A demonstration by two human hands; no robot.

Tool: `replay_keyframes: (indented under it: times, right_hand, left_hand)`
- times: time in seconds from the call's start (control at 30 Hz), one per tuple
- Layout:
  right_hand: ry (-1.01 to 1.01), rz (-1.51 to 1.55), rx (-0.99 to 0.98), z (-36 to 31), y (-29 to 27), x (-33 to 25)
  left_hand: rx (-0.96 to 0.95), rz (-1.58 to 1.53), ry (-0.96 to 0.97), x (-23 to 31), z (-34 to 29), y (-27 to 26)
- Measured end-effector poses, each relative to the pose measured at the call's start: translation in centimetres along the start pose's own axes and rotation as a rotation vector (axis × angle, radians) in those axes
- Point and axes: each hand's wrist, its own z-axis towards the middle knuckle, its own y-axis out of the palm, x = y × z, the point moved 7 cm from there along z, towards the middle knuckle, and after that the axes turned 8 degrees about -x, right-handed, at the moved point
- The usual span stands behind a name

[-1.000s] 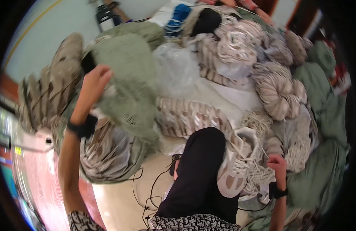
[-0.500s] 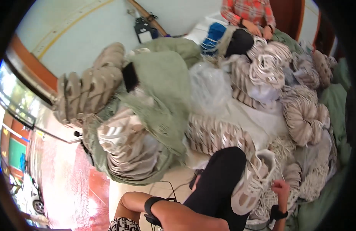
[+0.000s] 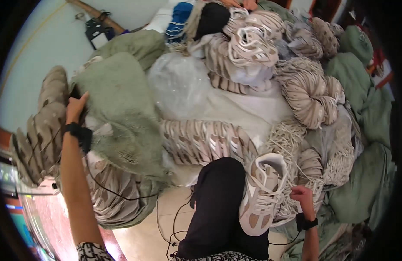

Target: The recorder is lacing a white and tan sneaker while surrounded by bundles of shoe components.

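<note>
— Where's the left hand [image 3: 75, 108]?

— Up at the edge of the green mesh sack [image 3: 122, 117], fingers curled onto its rim beside a stack of beige shoe uppers [image 3: 38, 139] (a black band sits on that wrist).

— And the right hand [image 3: 304, 195]?

— Low on the right, fingers closed on the white laces at the side of a beige-and-white sneaker [image 3: 262, 193], which rests on the person's black-trousered knee [image 3: 218, 204].

— Around them?

— Bundled uppers [image 3: 201, 141], a clear plastic bag [image 3: 179, 85], more green sacks [image 3: 366, 187].
</note>
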Motion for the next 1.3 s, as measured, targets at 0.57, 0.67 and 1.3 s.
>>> replay_keyframes:
  times: [0.57, 0.67, 1.3]
  right_hand:
    - [0.19, 0.177, -0.076, 4.2, 1.2, 4.8]
    - [0.145, 0.102, -0.132, 5.6, 2.5, 5.0]
    - [0.615, 0.253, 0.056, 3.5, -0.8, 17.3]
  left_hand:
    - [-0.857, -1.225, 0.501, 20.9, -20.8, 1.1]
    - [-1.204, -1.251, 0.467, 28.9, -26.5, 9.7]
    - [-1.311, -0.319, 0.601, 41.7, -22.6, 53.3]
